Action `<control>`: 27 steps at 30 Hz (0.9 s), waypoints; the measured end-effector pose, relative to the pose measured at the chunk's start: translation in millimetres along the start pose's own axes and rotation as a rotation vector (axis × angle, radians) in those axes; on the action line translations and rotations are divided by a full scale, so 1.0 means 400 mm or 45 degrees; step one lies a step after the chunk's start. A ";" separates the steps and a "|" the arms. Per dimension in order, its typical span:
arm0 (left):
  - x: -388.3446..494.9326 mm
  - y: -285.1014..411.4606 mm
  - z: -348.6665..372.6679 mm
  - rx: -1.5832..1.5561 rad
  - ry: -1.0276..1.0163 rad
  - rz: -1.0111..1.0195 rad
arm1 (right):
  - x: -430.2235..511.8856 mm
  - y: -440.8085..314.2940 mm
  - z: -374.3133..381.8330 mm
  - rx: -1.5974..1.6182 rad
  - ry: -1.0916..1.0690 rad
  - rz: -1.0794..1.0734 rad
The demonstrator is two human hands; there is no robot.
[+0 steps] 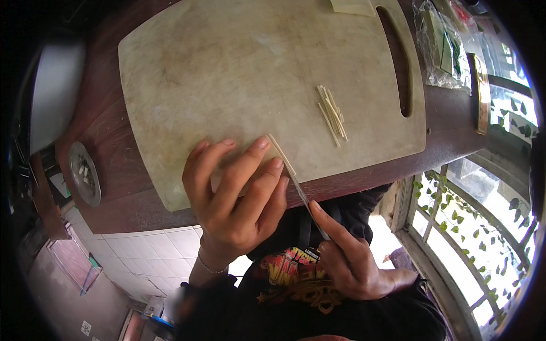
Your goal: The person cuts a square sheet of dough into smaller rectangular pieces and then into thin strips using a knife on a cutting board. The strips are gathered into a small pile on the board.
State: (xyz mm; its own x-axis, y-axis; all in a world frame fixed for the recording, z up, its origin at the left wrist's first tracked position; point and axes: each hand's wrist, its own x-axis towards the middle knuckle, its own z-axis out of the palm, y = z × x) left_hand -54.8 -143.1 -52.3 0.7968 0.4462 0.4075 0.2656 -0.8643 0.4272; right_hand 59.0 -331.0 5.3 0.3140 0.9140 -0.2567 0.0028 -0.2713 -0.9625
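Observation:
My left hand (239,192) is spread near the front edge of a worn plastic cutting board (213,85). Its fingertips press down on a pale, thin sheet (216,175), mostly hidden beneath the fingers. In my right hand (352,260) is a thin-bladed knife (303,196), the index finger laid along its back. The blade runs beside my left fingertips, against a narrow pale strip (281,153) at the sheet's edge. To the right, several cut strips (330,115) lie in a small loose bundle on the board.
Another pale flat piece (353,7) lies at the board's far edge, beside the handle slot. A clear plastic bag (443,47) with contents sits on the dark red wooden table (106,170) at right. A round metal dish (93,197) holding small bits stands at left.

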 end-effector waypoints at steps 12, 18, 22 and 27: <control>0.003 -0.003 0.005 -0.064 0.083 0.028 | 0.044 0.013 -0.010 0.204 -0.092 0.256; 0.006 0.003 0.006 -0.049 0.070 0.021 | 0.023 0.014 -0.013 0.028 -0.030 0.088; 0.009 0.007 0.009 -0.053 0.087 0.015 | 0.010 0.010 -0.023 0.074 -0.112 0.238; 0.013 0.011 0.007 -0.051 0.066 0.026 | 0.001 -0.009 -0.035 0.084 -0.147 0.325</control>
State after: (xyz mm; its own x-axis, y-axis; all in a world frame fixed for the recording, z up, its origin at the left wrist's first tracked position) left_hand -47.9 -145.2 -50.6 0.7725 0.4407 0.4571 0.2265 -0.8638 0.4501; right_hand 72.4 -334.1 9.8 0.1861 0.8480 -0.4963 -0.1253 -0.4805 -0.8680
